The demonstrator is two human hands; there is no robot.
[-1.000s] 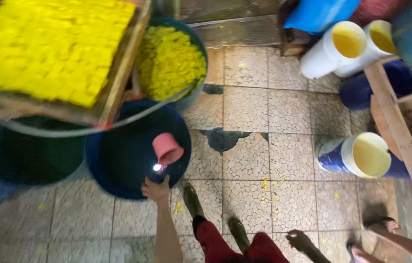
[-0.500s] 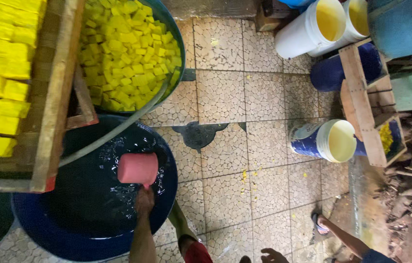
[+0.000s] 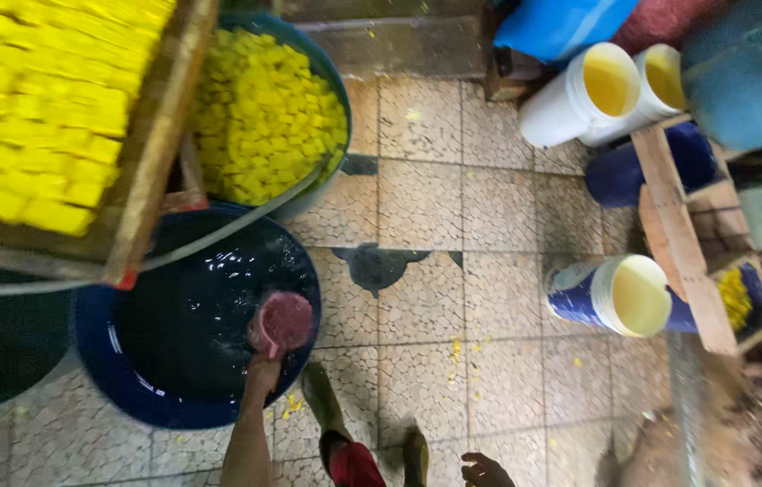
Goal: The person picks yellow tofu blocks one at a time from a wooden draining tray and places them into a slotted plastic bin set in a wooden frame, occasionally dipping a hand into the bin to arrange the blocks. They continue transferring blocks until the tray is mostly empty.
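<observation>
Gripping pink scoop [image 3: 284, 322] | left fingers [image 3: 264, 362] wrapped on handle | right fingers [image 3: 476, 466] loosely curled

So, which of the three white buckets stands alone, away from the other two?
The white bucket with the blue band, at mid right beside the wooden frame. The other two touch each other at the top.

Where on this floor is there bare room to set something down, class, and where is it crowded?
Bare tiles lie between the blue tub and the lying blue-and-white bucket, and up towards the white buckets. The left is crowded: the tub, the basin of yellow cubes and the wooden tray overlap. The left hand dips a pink cup there.
</observation>
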